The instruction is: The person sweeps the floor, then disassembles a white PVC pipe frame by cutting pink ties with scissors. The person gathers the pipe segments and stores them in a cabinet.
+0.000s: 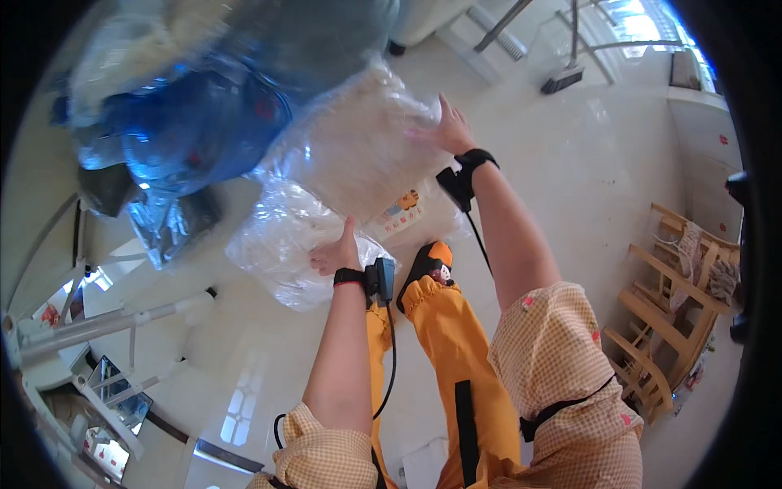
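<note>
Nearest, the left hand [332,254], its thumb apart from the fingers, is at the crumpled clear bag [277,232]; whether its grip closes on plastic, I cannot tell. Farther right, the right hand [453,133], thumb also raised, is at the right edge of the pale plastic bag [350,143], perhaps because such loose film needs steadying; its hold is unclear. Far left is a blue bag [199,122].

A cartoon label [402,213] at the clear bag's [350,151] edge bears a line of characters. Red marks [723,139] at right are illegible.
</note>
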### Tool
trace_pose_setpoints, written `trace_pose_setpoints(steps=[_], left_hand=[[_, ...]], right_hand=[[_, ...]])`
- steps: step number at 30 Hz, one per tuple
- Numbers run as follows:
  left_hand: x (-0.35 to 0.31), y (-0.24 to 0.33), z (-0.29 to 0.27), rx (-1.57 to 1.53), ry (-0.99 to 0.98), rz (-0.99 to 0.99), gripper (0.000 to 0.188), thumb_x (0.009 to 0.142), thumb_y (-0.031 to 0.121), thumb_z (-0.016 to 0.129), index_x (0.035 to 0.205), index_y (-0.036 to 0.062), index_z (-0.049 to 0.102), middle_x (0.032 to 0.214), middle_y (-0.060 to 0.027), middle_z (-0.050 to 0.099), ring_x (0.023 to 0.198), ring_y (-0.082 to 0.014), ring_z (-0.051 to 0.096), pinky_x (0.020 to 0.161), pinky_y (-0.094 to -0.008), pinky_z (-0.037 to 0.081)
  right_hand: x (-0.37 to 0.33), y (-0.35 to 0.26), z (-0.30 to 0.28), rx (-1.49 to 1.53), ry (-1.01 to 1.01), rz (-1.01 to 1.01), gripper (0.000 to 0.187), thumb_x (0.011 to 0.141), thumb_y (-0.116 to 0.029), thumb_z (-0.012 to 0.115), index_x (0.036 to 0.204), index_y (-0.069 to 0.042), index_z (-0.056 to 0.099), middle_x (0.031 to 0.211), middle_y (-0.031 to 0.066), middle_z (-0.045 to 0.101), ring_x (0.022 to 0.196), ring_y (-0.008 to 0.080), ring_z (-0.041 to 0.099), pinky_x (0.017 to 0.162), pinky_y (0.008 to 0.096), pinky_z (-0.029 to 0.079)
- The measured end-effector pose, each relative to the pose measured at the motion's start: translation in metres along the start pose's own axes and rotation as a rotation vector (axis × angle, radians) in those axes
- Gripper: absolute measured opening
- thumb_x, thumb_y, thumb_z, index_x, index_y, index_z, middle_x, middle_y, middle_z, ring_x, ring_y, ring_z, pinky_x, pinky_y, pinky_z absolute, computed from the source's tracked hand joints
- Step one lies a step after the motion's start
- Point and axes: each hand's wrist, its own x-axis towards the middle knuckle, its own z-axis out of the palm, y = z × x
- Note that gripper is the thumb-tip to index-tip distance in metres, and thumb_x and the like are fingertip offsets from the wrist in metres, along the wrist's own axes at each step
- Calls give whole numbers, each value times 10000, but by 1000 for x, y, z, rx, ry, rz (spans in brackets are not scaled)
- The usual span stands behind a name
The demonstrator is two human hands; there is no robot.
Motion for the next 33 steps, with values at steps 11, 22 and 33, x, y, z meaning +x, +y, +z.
trace_pose_setpoints(steps=[11,22,33], left_hand=[[56,-97,-64,-616,46,384,438,713,47,535,1133,-77,516,1074,-191,600,952,-279,588,859,-364,434],[40,-125,-190,-732,-131,228,411,743,76,554,1132,-51,515,991,-68,588,826,-136,547,725,-263,447],[-138,-115,-508,-663,-40,241,323,686,45,530,996,-33,579,796,-31,597,649,-101,538,564,-245,434]], right_hand=[[-141,94,3,740,-385,762,566,695,-290,760,1132,6,556,968,77,637,896,169,595,763,304,491],[-80,79,17,889,-534,574,552,736,-247,735,1175,19,533,1086,109,602,955,204,580,809,346,489],[-175,-272,-359,1071,-372,531,302,695,-6,605,990,58,591,888,76,637,789,163,590,708,295,473]])
